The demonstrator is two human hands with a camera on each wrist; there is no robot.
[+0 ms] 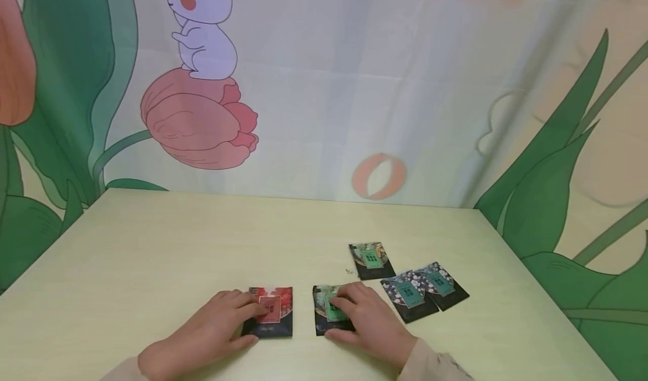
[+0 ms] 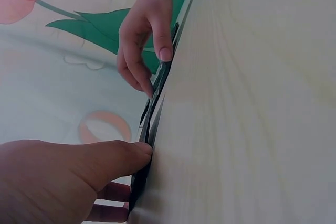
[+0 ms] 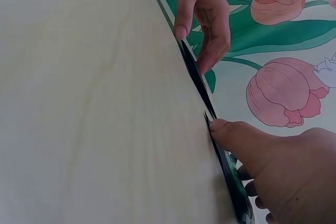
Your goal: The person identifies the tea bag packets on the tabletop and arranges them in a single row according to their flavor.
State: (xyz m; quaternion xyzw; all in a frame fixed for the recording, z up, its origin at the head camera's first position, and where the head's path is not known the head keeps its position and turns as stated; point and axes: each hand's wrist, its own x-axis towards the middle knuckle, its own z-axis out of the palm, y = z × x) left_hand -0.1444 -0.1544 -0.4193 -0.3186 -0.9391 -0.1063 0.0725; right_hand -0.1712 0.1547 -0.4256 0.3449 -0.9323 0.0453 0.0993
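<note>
A red-and-black sachet (image 1: 278,312) lies flat near the front of the table. My left hand (image 1: 212,327) rests on its left part, the index fingertip on its label and the thumb by the near left corner. To the right lies a green-and-black sachet (image 1: 322,312), with a gap between the two. My right hand (image 1: 372,322) covers its right side, fingers on the label and thumb at the near edge. In the left wrist view, the left thumb (image 2: 126,156) touches a dark sachet edge. The right thumb (image 3: 236,135) touches another in the right wrist view.
Behind the right hand lies another green-and-black sachet (image 1: 372,260). Two dark floral sachets with teal labels, a nearer one (image 1: 411,296) and a farther one (image 1: 442,285), overlap at the right. Small specks show on the pale table (image 1: 177,246). A printed curtain (image 1: 314,88) hangs behind.
</note>
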